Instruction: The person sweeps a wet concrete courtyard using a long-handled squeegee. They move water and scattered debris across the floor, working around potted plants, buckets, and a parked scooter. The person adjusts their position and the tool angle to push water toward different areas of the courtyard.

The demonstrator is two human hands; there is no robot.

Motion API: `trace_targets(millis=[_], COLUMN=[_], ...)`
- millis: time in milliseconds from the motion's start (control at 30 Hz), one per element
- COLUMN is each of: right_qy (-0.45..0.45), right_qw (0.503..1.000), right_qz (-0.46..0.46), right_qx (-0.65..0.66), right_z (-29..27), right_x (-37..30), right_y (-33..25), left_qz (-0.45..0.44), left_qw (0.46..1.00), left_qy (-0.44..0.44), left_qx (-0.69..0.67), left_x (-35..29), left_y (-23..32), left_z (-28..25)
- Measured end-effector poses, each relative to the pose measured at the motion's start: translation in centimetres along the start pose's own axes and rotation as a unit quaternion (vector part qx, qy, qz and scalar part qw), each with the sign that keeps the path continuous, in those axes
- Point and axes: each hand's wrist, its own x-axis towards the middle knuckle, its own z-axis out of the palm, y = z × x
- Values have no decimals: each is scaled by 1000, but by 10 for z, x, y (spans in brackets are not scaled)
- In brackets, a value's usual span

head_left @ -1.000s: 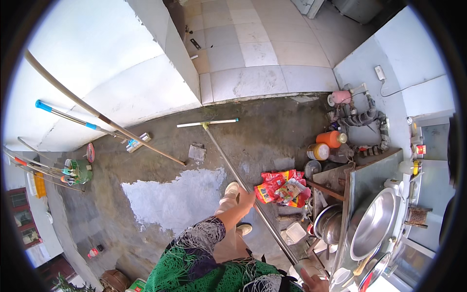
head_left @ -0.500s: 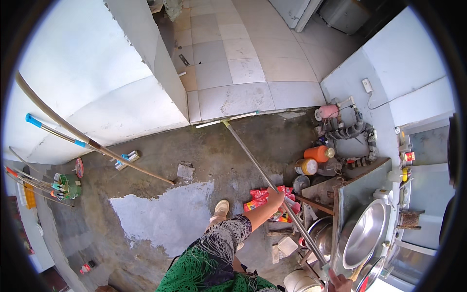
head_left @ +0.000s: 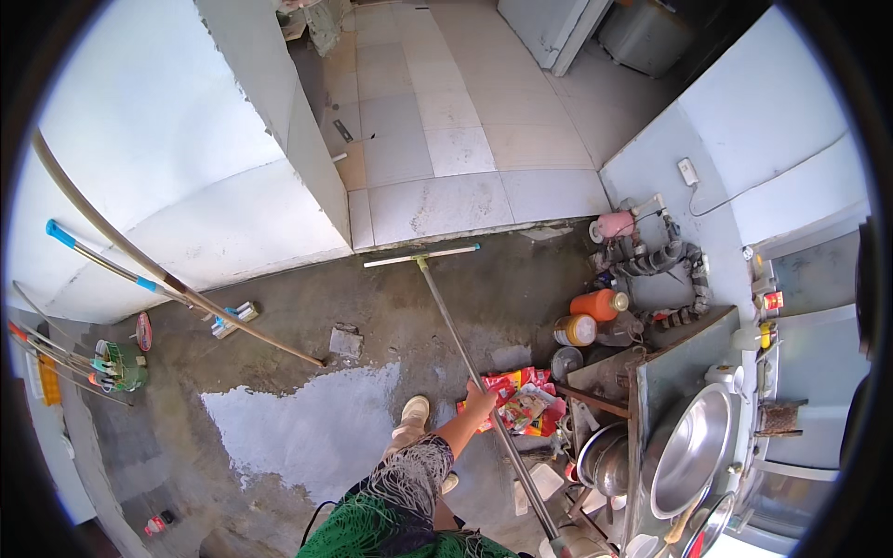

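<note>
A floor squeegee [head_left: 448, 324] with a long metal pole crosses the middle of the view. Its thin pale blade [head_left: 395, 261], tipped blue at the right end, rests on the wet concrete just short of the tiled step. My left hand [head_left: 480, 400] is closed round the pole partway down, with the forearm reaching in from the lower middle. Beyond it the pole slants down to the lower edge, where its end is cut off. My right hand is out of view. Beside the pole, past my left hand, lie red and yellow plastic packets [head_left: 532, 402].
An orange bottle [head_left: 597, 305] and jars stand by black-wrapped pipes [head_left: 665, 256] on the right. A large steel basin [head_left: 690, 451] sits nearer. At left lean a wooden pole [head_left: 251, 327] and a blue-handled mop [head_left: 102, 253]. A broken block [head_left: 346, 341] lies on the floor.
The squeegee blade has drawn back slightly from the tiled step, and the pole's lower end has swung left. My right hand, earlier at that end, has left the view.
</note>
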Motion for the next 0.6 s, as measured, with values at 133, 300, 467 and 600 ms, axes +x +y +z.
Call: trace_targets(millis=[133, 300, 467, 600], right_qy=[-16, -51, -82, -99], right_qw=[1000, 990, 954, 972], right_qz=[-15, -23, 151, 106], right_qx=[9, 131, 245, 185], right_z=[4, 39, 68, 56], right_x=[-32, -73, -119, -155], right_y=[3, 28, 47, 45], left_qz=[-22, -56, -91, -100], left_qw=[999, 998, 995, 995], left_qy=[-34, -11, 23, 26], left_qx=[13, 1, 17, 3], left_x=[-36, -80, -118, -161], left_y=[-8, -45, -90, -128], left_z=[-30, -71, -87, -81])
